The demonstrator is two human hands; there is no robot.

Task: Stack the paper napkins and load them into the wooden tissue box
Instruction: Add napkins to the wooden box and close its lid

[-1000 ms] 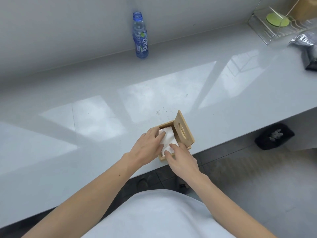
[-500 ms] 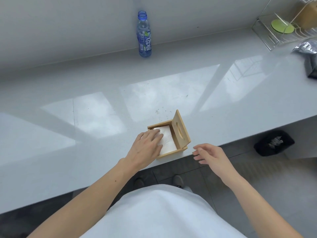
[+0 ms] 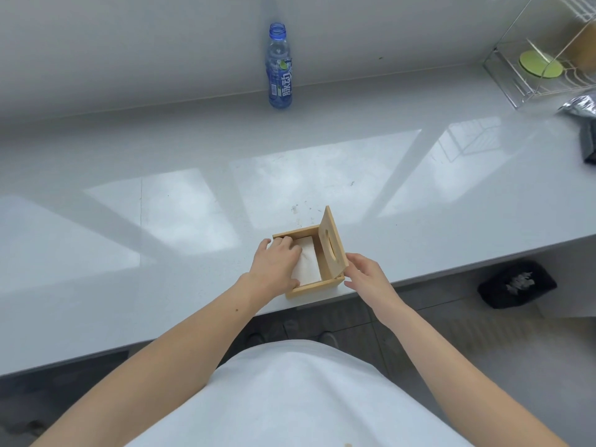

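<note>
Pressing napkins (image 3: pixel 309 264) flat inside wooden tissue box (image 3: pixel 314 288) with left hand (image 3: pixel 275 266) fingers extended; touching raised lid (image 3: pixel 332 243) with right hand (image 3: pixel 366 275) fingers open, gripping nothing.

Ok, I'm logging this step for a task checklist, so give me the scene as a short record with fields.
surface: grey countertop
wooden tissue box: near the counter's front edge, lid open
lid: tilted up on the box's right side, oval slot visible
paper napkins: white stack inside the box
left hand: palm down, pressing on the napkins
right hand: fingers open, at the lid's lower corner
blue bottle: upright by the back wall
</note>
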